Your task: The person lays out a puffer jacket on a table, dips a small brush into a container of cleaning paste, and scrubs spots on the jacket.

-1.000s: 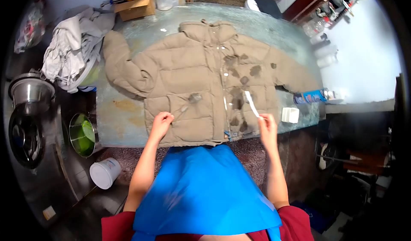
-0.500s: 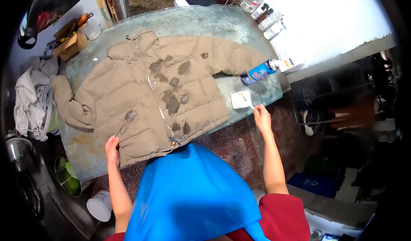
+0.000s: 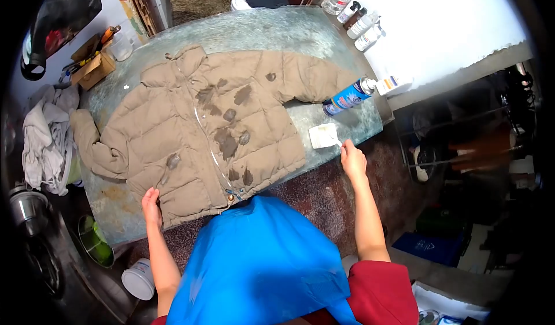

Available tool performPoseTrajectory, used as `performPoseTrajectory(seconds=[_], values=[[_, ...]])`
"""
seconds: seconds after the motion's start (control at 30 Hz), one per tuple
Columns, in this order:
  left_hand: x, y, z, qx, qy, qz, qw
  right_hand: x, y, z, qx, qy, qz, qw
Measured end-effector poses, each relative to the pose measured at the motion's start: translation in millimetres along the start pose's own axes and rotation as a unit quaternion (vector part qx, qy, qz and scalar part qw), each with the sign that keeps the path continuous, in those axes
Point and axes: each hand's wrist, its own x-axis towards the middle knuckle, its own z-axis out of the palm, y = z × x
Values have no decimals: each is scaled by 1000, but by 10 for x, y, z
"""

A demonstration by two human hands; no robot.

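A tan padded jacket (image 3: pixel 167 128) lies spread out front side up on the table, its zip running down the middle. Several dark wet-looking patches mark its right half, and a smaller one shows on the left. My left hand (image 3: pixel 151 206) is closed at the jacket's lower left edge, fingers together on the fabric. Between the fingers of my right hand (image 3: pixel 353 161) is a thin white-handled tool (image 3: pixel 339 143), whose far end sits in a small square white dish (image 3: pixel 322 136); its head is hard to make out. Behind the dish stands a blue spray can (image 3: pixel 348 97), beside the jacket's sleeve.
The worn green-grey table (image 3: pixel 260 27) has a rounded far edge. Several bottles (image 3: pixel 364 27) line its right back side. At the left are a cardboard box (image 3: pixel 95 69) of tools, a heap of pale cloth (image 3: pixel 49 134) and a white bucket (image 3: pixel 139 279) on the floor.
The view has shifted slightly. My right hand has moved a little lower, still with the white-handled tool at the dish. My left hand stays at the jacket's edge.
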Motion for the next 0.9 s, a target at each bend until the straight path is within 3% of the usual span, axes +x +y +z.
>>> performPoseTrajectory(seconds=[0.13,0.27,0.4,0.43,0.5,0.53,0.57,0.6,0.67,0.83,0.9], values=[[-24,38,33,-7,-5,4,1000,-64,131,-99,-5,29,-52,998],[-32,49,13,-20,-33,-2,999,-194,139,-174,9,62,-39,997],[-77,69,65,-14,-1,5,1000,-341,150,-197,33,61,7,998],[-63,35,67,-8,24,5,1000,-382,169,-184,75,75,28,994],[-40,-29,22,7,33,10,999,-420,342,-34,220,145,-61,963],[-24,-35,-1,16,16,14,1000,-429,412,20,332,74,-5,940],[-40,3,26,47,25,18,998,-462,332,95,412,98,-23,906],[-70,37,67,79,36,21,996,-524,229,84,485,29,62,872],[-57,-1,68,84,43,37,995,-725,-349,-2,583,-38,123,802],[-45,-71,47,31,35,39,998,-959,-1470,469,584,-260,19,769],[-58,-48,87,48,45,42,997,-1025,-1933,674,527,-297,-92,791]])
